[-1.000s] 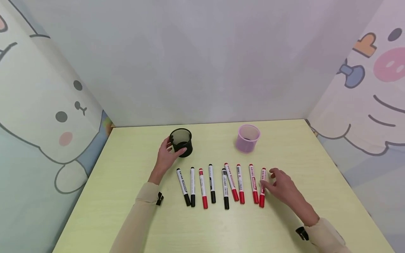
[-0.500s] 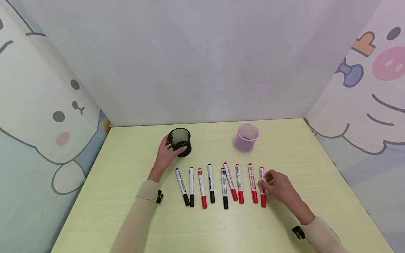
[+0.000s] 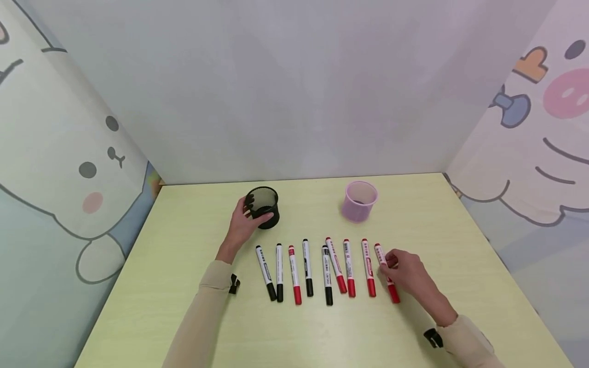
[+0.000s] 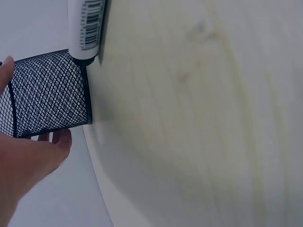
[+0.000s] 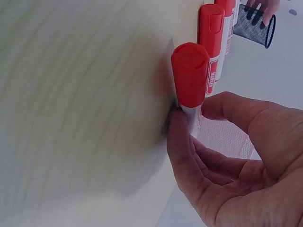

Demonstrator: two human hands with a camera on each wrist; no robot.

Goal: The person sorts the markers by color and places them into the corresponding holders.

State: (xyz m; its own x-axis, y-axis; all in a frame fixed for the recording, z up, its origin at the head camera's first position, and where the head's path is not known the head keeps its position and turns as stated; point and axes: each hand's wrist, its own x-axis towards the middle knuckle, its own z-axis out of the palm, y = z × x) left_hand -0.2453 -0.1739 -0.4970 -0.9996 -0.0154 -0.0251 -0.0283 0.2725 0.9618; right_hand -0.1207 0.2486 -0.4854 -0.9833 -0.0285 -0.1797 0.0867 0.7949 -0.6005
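Observation:
My left hand (image 3: 242,225) grips a black mesh pen holder (image 3: 269,221) at the back left of the table, thumb at its front and fingers round its left side. At the right end of a row of markers, my right hand (image 3: 411,271) pinches a red-capped marker (image 3: 393,293) between thumb and fingers. That marker slants, its red cap toward me; the right wrist view shows the cap (image 5: 190,78) just beyond the fingertips. Beside it lies another red marker (image 3: 368,268). A pink mesh pen holder (image 3: 358,209) stands apart at the back right.
Several markers with red or black caps lie in a row across the middle, among them a black-capped marker (image 3: 266,273) at the left end and another black one (image 3: 327,276) touching or nearly touching a red one (image 3: 336,266). A pale wall (image 3: 299,102) rises behind the table (image 3: 285,337).
The right hand has closed its fingers on the rightmost red marker, which has turned so its cap end swings right. The left hand and the black pen holder stay in place.

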